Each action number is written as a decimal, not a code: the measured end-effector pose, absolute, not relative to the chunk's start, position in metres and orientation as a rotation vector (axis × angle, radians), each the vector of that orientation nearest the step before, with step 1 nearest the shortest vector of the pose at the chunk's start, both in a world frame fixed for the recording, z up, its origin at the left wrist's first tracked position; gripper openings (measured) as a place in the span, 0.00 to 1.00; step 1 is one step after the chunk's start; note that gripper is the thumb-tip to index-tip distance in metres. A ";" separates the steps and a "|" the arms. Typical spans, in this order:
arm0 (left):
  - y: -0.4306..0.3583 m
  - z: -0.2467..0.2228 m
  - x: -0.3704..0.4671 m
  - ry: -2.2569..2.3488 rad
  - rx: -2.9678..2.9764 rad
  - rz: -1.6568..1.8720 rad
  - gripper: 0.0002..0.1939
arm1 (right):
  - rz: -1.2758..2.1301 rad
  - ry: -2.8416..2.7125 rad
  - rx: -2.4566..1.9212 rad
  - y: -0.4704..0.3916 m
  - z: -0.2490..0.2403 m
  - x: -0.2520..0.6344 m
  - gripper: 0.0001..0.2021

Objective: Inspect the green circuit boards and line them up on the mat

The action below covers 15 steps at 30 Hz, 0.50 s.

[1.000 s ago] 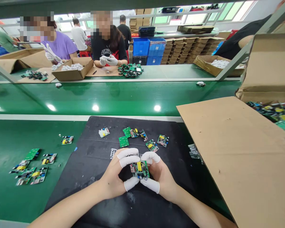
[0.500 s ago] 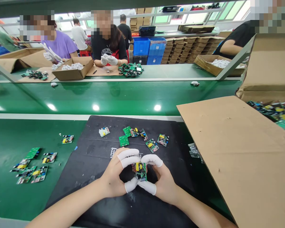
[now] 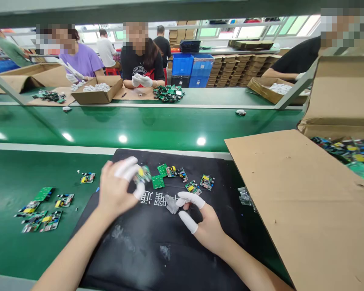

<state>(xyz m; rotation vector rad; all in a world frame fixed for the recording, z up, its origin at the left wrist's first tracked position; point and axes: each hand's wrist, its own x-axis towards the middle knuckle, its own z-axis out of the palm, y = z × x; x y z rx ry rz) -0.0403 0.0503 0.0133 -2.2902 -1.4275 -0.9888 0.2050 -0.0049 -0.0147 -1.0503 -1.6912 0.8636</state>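
Observation:
My left hand (image 3: 117,188), with white finger cots, is raised over the left part of the black mat (image 3: 133,258). It pinches a small circuit board (image 3: 143,173), blurred by motion. Over the middle of the mat, near its white lettering, my right hand (image 3: 198,220) has a crumpled greyish clear plastic piece (image 3: 171,204) at its white-covered fingertips. The thumb and forefinger are curved around its edge. Several circuit boards lie beyond my hands, among them a green face-down board (image 3: 158,182) and one with yellow parts (image 3: 206,182).
More boards (image 3: 51,221) lie on the green bench at left. A large cardboard flap (image 3: 303,202) slants along the right, beside a box of boards (image 3: 348,149). A green conveyor (image 3: 157,125) runs beyond the mat. Co-workers sit opposite, near a carton of white pieces (image 3: 92,96).
My hands have parted. The left moved up and left with the circuit board; the right stayed near the middle, and the clear plastic piece now shows at its fingertips. The camera view tilted slightly.

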 end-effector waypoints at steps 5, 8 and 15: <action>0.091 0.022 -0.141 -2.426 -1.639 -0.402 0.20 | 0.852 -1.587 -1.187 0.003 -0.023 0.210 0.11; 0.090 0.010 -0.188 -2.743 -1.350 -0.227 0.23 | 0.891 -1.555 -1.219 0.002 -0.027 0.209 0.10; 0.085 -0.005 -0.191 -2.652 -1.232 -0.315 0.30 | 0.878 -1.599 -1.267 0.002 -0.028 0.207 0.11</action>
